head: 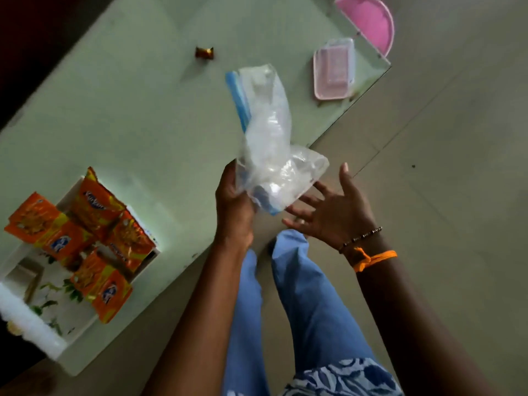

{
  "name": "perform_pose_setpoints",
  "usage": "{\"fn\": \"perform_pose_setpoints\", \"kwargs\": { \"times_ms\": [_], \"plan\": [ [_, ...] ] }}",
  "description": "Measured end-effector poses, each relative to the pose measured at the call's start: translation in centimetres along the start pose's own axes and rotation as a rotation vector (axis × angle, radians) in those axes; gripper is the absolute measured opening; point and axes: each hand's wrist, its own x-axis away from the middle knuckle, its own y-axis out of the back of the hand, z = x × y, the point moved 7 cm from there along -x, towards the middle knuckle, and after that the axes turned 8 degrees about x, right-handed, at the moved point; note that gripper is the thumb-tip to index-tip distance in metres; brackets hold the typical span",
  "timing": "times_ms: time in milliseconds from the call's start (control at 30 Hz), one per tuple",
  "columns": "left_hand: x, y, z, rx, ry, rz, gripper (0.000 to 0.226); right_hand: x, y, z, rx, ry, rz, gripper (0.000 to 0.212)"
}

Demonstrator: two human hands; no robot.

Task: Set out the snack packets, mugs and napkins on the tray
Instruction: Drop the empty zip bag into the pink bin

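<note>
The left hand point(233, 207) has its grip clamped on a crumpled clear plastic zip bag point(271, 144); the right hand point(334, 212) is spread open beside it. Orange snack packets point(94, 224) already lie on the white floral tray point(43, 335), left of the bag. Likely next: emptying or discarding the bag.

Light: dim, soft daylight
Glare: white patterned tray point(43, 327) blown out at its rim
Blur: clear plastic bag point(268, 132) smeared
Edges: wide-angle bending

— What is looking glossy here?
— The orange foil snack packets point(85, 232) are shining, and the clear crinkled plastic zip bag point(268, 138) is glinting.
— And the pale green table point(128, 110)?
— Its smooth top is showing a dull sheen; the pink plastic box point(333, 70) is looking translucent.
</note>
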Motion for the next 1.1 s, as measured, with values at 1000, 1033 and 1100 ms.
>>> {"fn": "perform_pose_setpoints", "kwargs": {
  "times_ms": [1000,1033,1100],
  "plan": [
    [-22.3,-27.4,-6.6,-0.495,-0.081,0.097,0.034,-6.5,7.5,43.2,0.591,0.888,-0.691,0.018],
    [-23.7,-27.9,-6.2,-0.450,-0.072,0.047,0.032,-8.2,8.1,44.5,0.646,0.875,-0.708,0.018],
    [-26.1,-28.7,-5.7,-0.395,-0.066,-0.021,0.030,-12.0,9.1,46.4,0.783,0.825,-0.755,0.023]
  ]
}}
